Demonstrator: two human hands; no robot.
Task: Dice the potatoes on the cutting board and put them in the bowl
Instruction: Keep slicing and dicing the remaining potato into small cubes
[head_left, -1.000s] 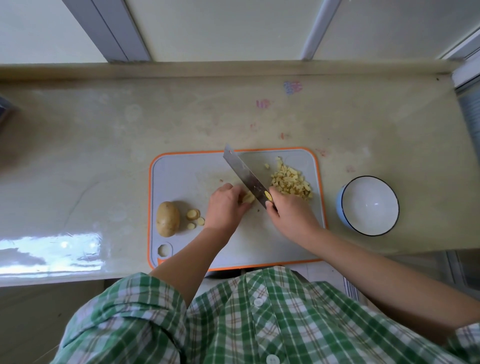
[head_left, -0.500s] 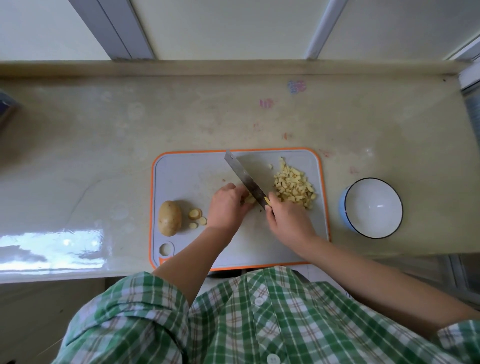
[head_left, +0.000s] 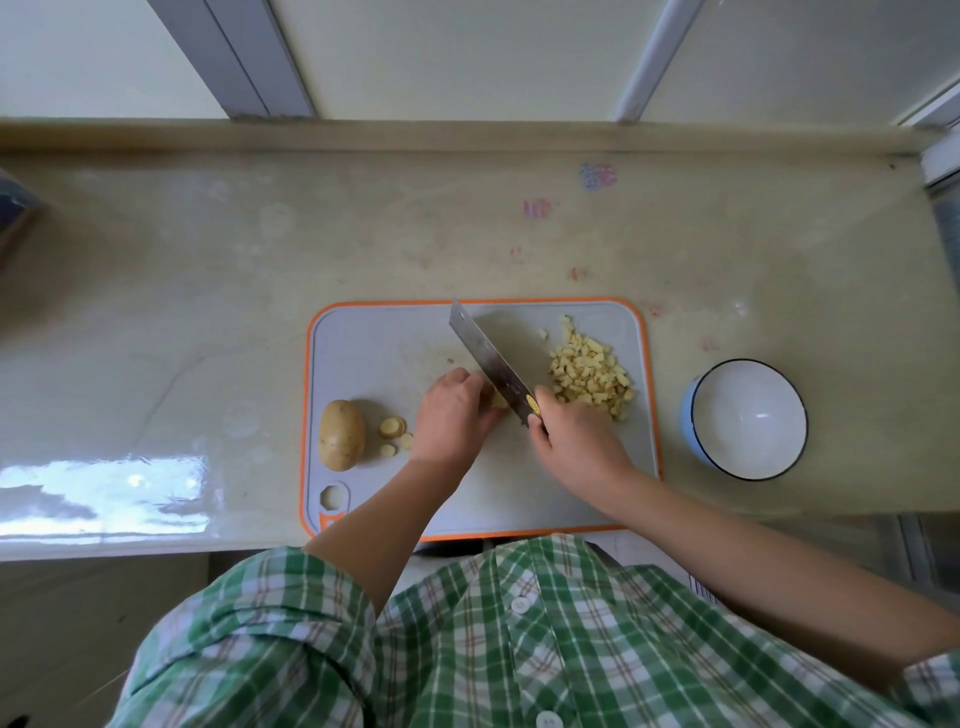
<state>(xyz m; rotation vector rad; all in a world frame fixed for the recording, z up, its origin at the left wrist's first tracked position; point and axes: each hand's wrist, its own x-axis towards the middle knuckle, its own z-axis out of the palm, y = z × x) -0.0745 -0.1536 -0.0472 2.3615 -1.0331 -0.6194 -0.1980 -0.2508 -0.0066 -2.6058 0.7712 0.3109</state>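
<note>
Steel knife (head_left: 491, 358), gripped in your right hand (head_left: 576, 441), meets the potato piece (head_left: 500, 399) your left hand (head_left: 454, 415) pins with curled fingers on the cutting board (head_left: 374, 353): tuck those fingertips back and cut cubes matching the diced pile (head_left: 589, 374) beside the blade.

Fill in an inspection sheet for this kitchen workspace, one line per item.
Surface: pale counter, shiny; grey cutting board with orange edge.
Job's things: whole potato, slices and diced pile on board; bowl empty, right of board.
Clutter: coloured marks on counter.
Hands: left hand holds potato piece; right hand grips knife.
Cables: nothing seen.
Surroundings: window frame behind; checked shirt below.
</note>
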